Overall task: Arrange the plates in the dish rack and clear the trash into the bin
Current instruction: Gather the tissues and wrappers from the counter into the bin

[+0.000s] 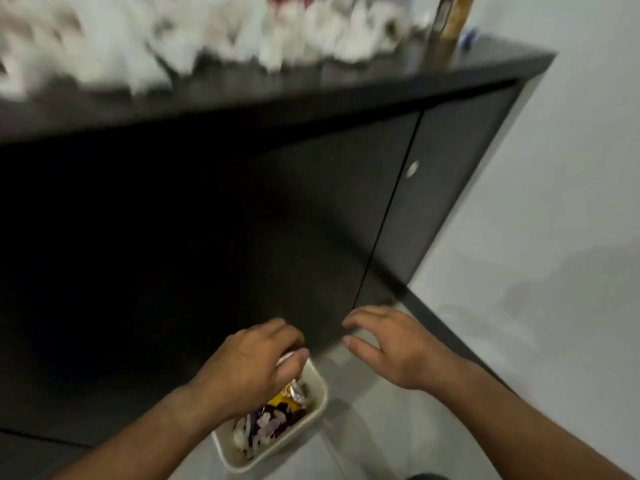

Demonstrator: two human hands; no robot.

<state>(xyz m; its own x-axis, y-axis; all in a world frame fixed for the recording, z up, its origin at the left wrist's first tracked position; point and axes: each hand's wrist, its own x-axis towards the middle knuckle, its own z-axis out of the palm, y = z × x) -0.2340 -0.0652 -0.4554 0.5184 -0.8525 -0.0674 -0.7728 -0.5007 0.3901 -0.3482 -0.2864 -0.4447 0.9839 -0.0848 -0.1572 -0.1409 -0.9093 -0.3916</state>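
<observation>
now left hand (pixel 254 363) clenched around a crinkled wrapper (pixel 289 358), directly above the bin (pixel 313 420). right hand (pixel 388 344) released, fingers spread, beside the bin. bin sits on the floor against a dark cabinet (pixel 277 209), wrappers inside. blurred white trash (pixel 194 39) heaped on the surface (pixel 346 81) above.

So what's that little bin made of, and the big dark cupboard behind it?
The bin looks like plastic: smooth, cream, with thin walls and rounded corners. The cupboard seems to be laminated board or painted wood, a flat dark matte face with a straight door seam and a small round metal-looking knob. Blur leaves both uncertain.
</observation>
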